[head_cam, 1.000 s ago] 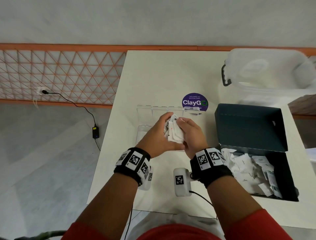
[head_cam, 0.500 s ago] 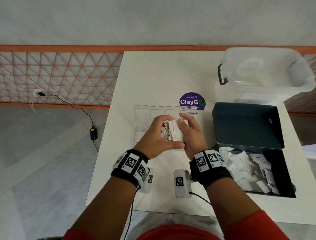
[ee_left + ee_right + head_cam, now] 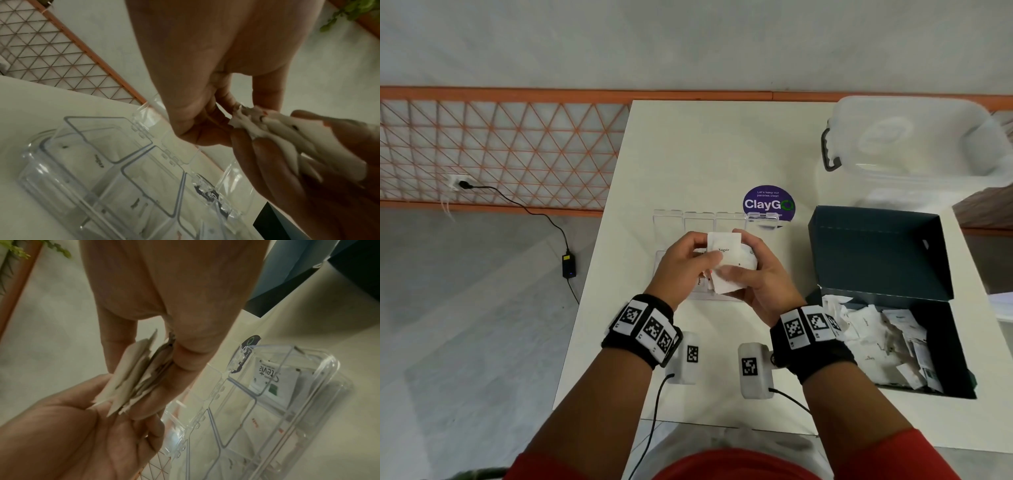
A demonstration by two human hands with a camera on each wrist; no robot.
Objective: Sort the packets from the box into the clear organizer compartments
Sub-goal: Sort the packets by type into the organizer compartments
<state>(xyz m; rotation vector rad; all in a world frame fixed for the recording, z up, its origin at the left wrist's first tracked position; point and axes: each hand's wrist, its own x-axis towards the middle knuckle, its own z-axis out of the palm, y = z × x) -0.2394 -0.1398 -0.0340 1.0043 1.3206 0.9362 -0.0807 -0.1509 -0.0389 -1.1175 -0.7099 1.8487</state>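
My left hand (image 3: 681, 263) and right hand (image 3: 753, 281) both pinch the packets (image 3: 727, 263); I should peel the Sugar one, then drop it toward 12 o'clock into the organizer (image 3: 698, 219).

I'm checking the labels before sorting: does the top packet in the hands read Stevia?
No, the top packet, held between the left hand and right hand, reads Sugar in the head view.

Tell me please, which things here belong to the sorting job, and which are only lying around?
Part of the job:
- stack of packets, held by left hand and right hand
- clear organizer
- dark box with loose packets

Just lying about:
- lidded plastic tub
- purple ClayGo sticker
- wall plug and cable
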